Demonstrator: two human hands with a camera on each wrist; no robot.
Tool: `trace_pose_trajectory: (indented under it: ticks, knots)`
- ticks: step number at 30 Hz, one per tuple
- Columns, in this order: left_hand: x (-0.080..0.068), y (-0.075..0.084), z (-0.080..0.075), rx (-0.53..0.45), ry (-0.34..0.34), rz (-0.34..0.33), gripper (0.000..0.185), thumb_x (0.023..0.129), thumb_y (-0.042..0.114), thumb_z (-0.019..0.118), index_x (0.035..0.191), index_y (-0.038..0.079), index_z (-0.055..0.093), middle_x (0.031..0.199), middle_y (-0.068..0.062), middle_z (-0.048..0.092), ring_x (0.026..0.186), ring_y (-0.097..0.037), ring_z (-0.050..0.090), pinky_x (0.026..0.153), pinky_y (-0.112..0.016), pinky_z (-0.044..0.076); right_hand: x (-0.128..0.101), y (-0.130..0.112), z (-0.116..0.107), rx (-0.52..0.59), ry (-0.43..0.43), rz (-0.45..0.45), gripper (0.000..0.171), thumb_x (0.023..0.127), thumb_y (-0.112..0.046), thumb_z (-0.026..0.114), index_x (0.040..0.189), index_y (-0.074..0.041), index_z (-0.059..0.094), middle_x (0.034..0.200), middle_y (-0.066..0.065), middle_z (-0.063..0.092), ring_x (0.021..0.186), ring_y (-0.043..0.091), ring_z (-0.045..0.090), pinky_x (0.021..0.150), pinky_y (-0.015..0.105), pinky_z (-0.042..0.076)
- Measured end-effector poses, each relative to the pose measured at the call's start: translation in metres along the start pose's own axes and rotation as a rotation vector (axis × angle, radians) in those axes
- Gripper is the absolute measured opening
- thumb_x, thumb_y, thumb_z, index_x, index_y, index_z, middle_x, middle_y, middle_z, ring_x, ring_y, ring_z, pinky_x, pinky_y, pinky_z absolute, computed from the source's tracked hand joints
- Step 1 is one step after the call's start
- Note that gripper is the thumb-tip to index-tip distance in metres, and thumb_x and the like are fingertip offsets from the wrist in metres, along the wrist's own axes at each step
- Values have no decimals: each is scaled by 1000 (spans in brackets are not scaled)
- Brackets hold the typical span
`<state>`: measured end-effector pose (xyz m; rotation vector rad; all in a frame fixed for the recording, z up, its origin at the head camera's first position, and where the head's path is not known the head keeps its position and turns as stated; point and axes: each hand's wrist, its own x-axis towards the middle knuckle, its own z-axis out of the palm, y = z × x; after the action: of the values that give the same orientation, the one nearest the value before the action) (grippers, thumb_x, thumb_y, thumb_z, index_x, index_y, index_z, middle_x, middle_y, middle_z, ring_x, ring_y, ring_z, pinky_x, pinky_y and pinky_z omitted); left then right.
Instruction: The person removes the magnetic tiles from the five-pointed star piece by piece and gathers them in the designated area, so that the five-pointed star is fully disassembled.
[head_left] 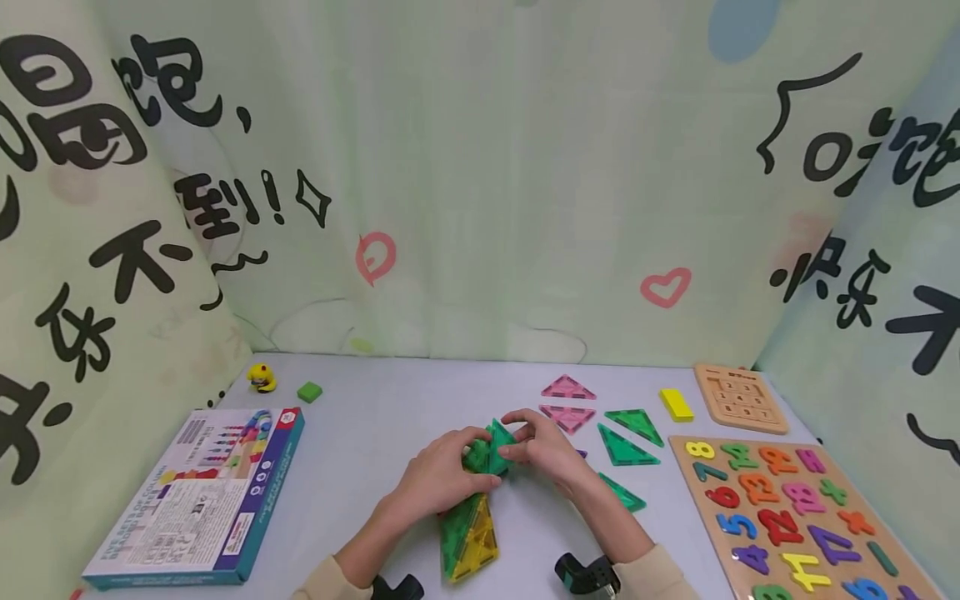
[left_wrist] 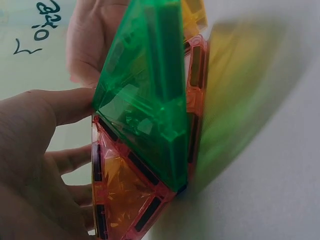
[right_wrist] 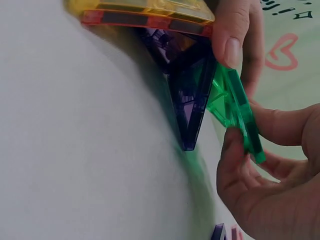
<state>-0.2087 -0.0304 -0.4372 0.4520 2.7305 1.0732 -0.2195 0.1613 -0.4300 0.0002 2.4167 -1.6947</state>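
A magnetic tile structure point(head_left: 468, 537) of green and yellow translucent pieces lies on the table, with dark blue tiles point(right_wrist: 190, 105) showing at one end in the right wrist view. My left hand point(head_left: 450, 471) grips it around its far part. Thumb and fingers lie along the green tile point(left_wrist: 145, 100) and the red-framed orange tile point(left_wrist: 122, 195). From the right, my right hand point(head_left: 547, 450) pinches a green triangular magnetic tile point(right_wrist: 245, 117) at the structure's far end. Whether that tile touches the dark blue ones cannot be told.
Loose green triangles point(head_left: 626, 446) and pink triangles point(head_left: 567, 387) lie to the right. Beyond them are a yellow block point(head_left: 677, 405), a wooden board point(head_left: 741, 398) and a number puzzle point(head_left: 806, 521). At left stand a box point(head_left: 195, 500), a green block point(head_left: 309, 392) and a yellow toy point(head_left: 262, 377).
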Motion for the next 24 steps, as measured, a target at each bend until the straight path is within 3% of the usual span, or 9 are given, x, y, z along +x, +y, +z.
trace_pose_trajectory:
  ticks: [5, 10, 12, 15, 20, 24]
  knots:
    - [1, 0, -3, -15, 8, -17, 62, 79, 49, 79, 133, 28, 56, 129, -3, 63, 102, -20, 57, 84, -53, 51, 9, -5, -3, 115, -23, 44, 41, 89, -8, 70, 127, 0, 56, 83, 5, 54, 65, 16, 56, 67, 27, 56]
    - [1, -1, -4, -14, 4, -20, 62, 79, 48, 79, 133, 28, 57, 129, -4, 62, 100, -19, 56, 81, -51, 52, 23, -7, -9, 107, 94, 39, 33, 88, -9, 72, 116, 2, 60, 78, 1, 63, 67, 15, 57, 67, 29, 53]
    - [0, 0, -4, -9, 1, -24, 62, 78, 47, 79, 132, 27, 57, 129, -4, 62, 98, -18, 56, 80, -50, 52, 32, -9, -12, 66, 145, 16, 27, 88, -7, 70, 113, 1, 63, 75, 1, 61, 71, 16, 57, 70, 30, 52]
    - [0, 0, -5, -3, -3, -34, 61, 78, 47, 79, 132, 28, 57, 128, -3, 62, 97, -18, 55, 81, -49, 52, 48, -14, -15, -32, 187, -28, 22, 90, -3, 64, 111, 0, 67, 84, 4, 60, 81, 18, 53, 72, 30, 48]
    - [0, 2, -5, 0, -12, -47, 62, 78, 48, 79, 133, 29, 57, 127, -1, 62, 97, -17, 54, 84, -49, 51, 76, -19, -14, -209, 193, -78, 31, 88, 2, 52, 113, -3, 71, 118, 13, 67, 97, 23, 49, 74, 27, 38]
    - [-1, 3, -4, -7, -21, -49, 62, 78, 47, 80, 132, 29, 57, 126, -2, 62, 96, -17, 54, 83, -50, 51, 94, -19, -9, -301, 187, -97, 37, 87, 3, 47, 114, -4, 70, 123, 16, 66, 103, 26, 54, 74, 27, 38]
